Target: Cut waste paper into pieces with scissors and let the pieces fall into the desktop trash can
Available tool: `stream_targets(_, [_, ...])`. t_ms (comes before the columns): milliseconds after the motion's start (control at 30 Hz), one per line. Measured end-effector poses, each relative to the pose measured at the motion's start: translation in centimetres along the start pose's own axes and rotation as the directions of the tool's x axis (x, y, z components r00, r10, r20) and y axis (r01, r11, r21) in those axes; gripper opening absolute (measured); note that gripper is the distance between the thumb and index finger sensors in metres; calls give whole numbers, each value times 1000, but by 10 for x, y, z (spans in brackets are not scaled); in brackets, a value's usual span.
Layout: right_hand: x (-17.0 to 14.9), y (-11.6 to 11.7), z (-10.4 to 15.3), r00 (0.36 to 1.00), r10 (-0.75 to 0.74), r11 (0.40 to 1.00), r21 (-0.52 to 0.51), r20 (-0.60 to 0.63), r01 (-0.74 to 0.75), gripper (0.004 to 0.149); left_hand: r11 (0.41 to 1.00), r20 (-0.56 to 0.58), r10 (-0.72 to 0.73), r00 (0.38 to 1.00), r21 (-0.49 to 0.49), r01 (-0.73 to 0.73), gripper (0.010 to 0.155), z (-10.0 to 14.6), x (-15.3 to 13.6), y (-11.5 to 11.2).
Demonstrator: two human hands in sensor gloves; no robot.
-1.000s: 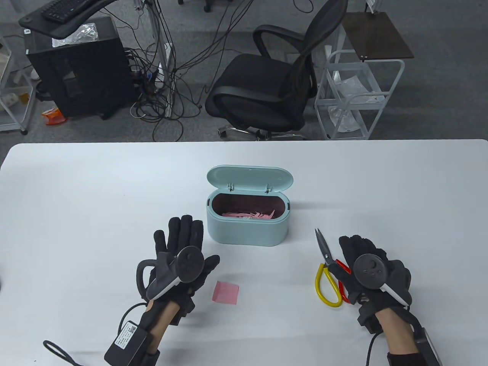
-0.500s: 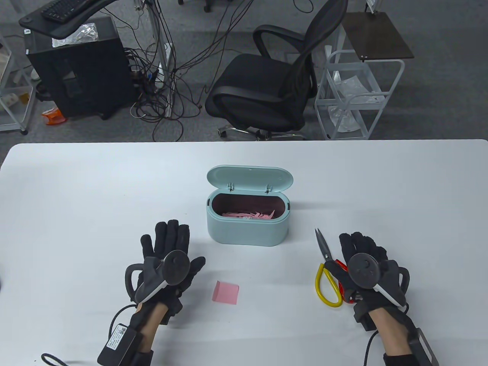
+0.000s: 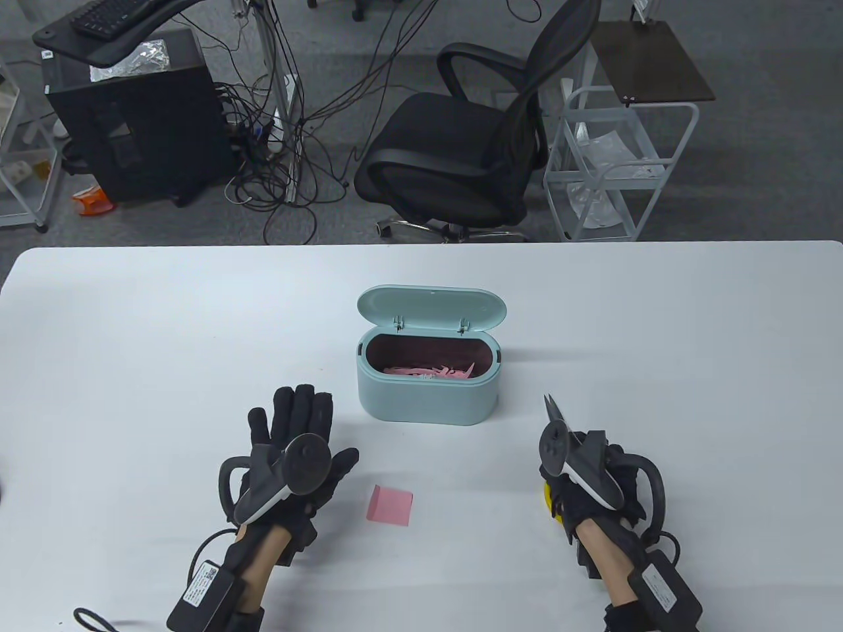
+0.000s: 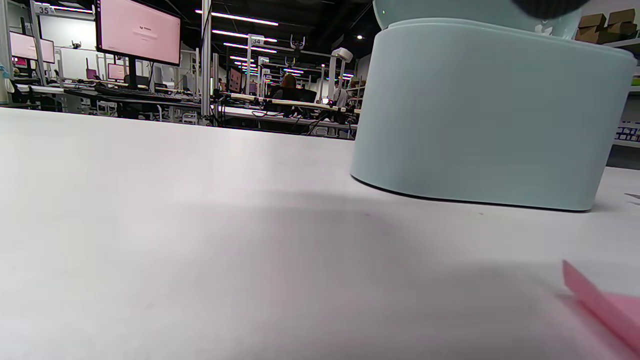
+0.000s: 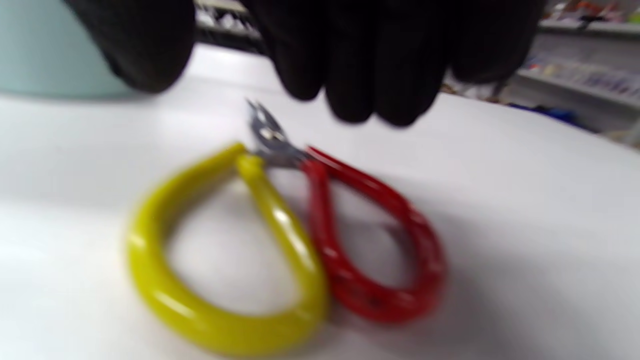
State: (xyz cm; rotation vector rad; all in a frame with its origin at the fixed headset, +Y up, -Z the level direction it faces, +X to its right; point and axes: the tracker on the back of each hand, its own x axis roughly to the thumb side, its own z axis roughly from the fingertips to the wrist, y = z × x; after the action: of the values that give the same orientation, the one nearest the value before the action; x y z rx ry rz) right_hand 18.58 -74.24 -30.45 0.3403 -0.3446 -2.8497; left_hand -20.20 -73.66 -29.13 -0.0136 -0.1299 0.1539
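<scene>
A pale green desktop trash can stands mid-table with its lid up and pink paper strips inside. A small pink paper lies flat in front of it, just right of my left hand, which rests flat on the table with straight fingers. In the left wrist view the can and the paper's corner show. My right hand hovers over the scissors; only the blade tip and a bit of yellow handle show there. In the right wrist view the scissors lie on the table, and the fingers hang above without touching them.
The white table stretches wide on both sides. Behind its far edge stand a black office chair, a white wire cart and a black cabinet with cables on the floor.
My right hand has rolled over and shifted left onto the scissors, covering the handles. My left hand drew back left of the paper, then barely moved.
</scene>
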Motion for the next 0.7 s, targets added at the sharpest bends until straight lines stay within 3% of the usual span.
stream_targets(100, [3,12,-9,990,123,990,75,-66,-118,67,1000,7,-1,1000,-6,1,91,1,2,-1])
stream_targets(200, [7,25,-21,986,158,963,229,-48,-144,77,1000,13,-4,1000,-17,4,90,1,5,-3])
stream_targets(233, [8,22,-20,987,149,970,204,-59,-134,77,1000,17,-4,1000,-23,4,90,1,5,-4])
stream_targets(433, [12,13,-36,981,167,944,302,-98,-131,75,999,19,1,1000,-48,0,90,1,9,-7])
stream_targets(600, [17,10,-35,970,162,962,246,-179,-116,70,998,11,11,1000,-65,-10,89,1,10,-8])
stream_targets(700, [11,8,-28,968,143,983,141,-206,-115,68,997,13,20,1000,-74,-19,89,1,9,-8])
